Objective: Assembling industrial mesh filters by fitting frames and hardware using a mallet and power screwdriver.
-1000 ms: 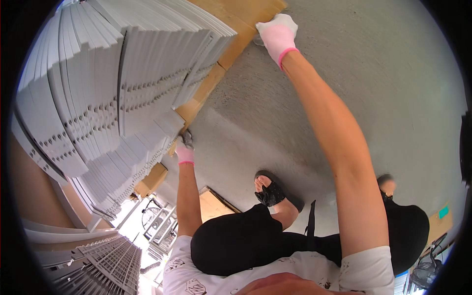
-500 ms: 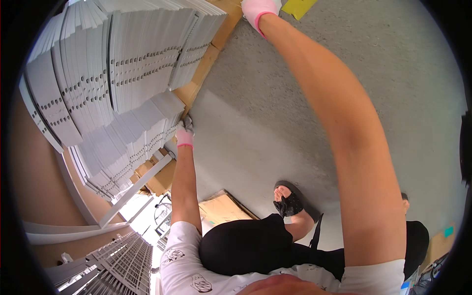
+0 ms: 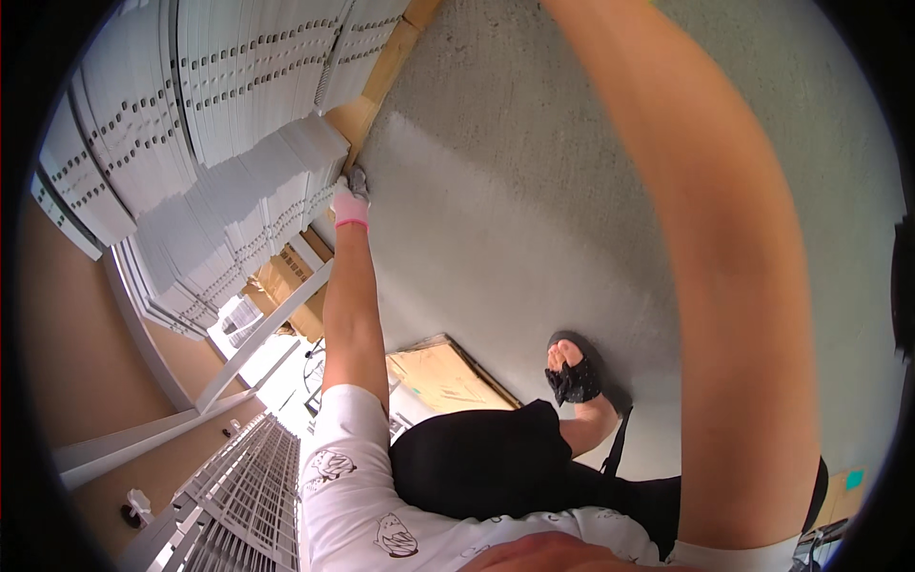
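My left hand (image 3: 352, 198), in a white and pink glove with grey fingers, reaches forward to the end of a lower stack of thin white panels (image 3: 205, 214). Its fingers look bent in at the panel ends, beside a cardboard strip (image 3: 355, 122). What they grip there is too small to make out. A taller bank of white slotted panels (image 3: 253, 91) stands farther forward, packed edge to edge. My right forearm (image 3: 734, 248) stretches up past the top edge, so the right hand is out of sight.
Grey concrete floor (image 3: 515, 219) spreads to the right of the panels. A flat cardboard piece (image 3: 453, 372) lies near my sandalled foot (image 3: 572, 367). Lower left are a white metal bar (image 3: 267, 334), a cardboard box (image 3: 300, 281) and a wire rack (image 3: 248, 486).
The panels and my left hand sit higher in the view; that hand stays at the same stack end. My gloved right hand and a yellow item have left through the top edge.
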A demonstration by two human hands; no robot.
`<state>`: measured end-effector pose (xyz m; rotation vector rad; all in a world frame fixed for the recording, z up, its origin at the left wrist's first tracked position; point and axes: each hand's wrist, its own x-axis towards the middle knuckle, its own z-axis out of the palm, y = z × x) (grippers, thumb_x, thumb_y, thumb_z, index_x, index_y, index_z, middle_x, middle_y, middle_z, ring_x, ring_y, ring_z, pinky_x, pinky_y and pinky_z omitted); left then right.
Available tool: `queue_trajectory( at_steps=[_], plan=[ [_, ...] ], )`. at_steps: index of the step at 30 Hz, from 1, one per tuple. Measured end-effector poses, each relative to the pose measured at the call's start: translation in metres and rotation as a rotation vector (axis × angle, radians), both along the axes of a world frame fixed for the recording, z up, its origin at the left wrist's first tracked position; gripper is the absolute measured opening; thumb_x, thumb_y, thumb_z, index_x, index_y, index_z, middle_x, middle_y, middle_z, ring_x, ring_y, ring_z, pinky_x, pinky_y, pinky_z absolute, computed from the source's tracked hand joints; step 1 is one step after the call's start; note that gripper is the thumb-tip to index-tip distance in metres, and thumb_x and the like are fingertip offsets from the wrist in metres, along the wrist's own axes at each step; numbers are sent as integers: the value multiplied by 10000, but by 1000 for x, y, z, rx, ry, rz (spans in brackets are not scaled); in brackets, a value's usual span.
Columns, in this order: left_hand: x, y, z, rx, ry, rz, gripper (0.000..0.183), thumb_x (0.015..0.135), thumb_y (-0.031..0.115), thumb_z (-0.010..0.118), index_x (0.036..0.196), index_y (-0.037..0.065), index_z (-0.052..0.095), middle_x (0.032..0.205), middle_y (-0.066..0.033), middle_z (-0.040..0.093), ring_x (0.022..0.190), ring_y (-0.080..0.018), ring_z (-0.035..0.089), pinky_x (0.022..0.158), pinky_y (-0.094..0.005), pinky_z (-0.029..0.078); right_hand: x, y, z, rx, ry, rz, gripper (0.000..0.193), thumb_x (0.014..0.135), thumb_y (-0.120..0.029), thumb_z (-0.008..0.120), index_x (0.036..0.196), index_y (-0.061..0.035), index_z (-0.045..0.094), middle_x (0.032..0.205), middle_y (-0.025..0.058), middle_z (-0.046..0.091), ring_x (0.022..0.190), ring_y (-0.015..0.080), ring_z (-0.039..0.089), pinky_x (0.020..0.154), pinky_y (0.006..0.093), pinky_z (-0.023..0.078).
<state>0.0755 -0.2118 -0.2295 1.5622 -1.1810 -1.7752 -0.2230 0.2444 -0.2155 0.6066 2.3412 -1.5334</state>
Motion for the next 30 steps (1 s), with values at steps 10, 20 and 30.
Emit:
queue_trajectory(
  at_steps=[10,20,30],
  plan=[
    [55,228,140,-198,-129,-807,379,954,253,502,1197,-38,489,1073,-157,620,957,-258,614,841,-365,504,96,161,71,-118,-150,1117,380,795,-282,580,931,70,634,838,174,671,784,291,659,650,407,509],
    [143,440,348,-110,-382,-945,512,965,329,490,1243,-98,440,1063,-205,599,979,-298,620,885,-394,495,252,266,199,-6,348,700,312,799,-186,566,1034,17,592,982,206,643,889,337,629,780,401,505],
    [452,408,498,-74,-953,-1101,346,921,251,533,1092,-39,615,992,-136,671,915,-159,602,808,-297,472,403,360,302,35,-263,765,501,831,-315,565,1231,-19,503,1193,231,560,1134,376,517,946,405,429]
  ],
)
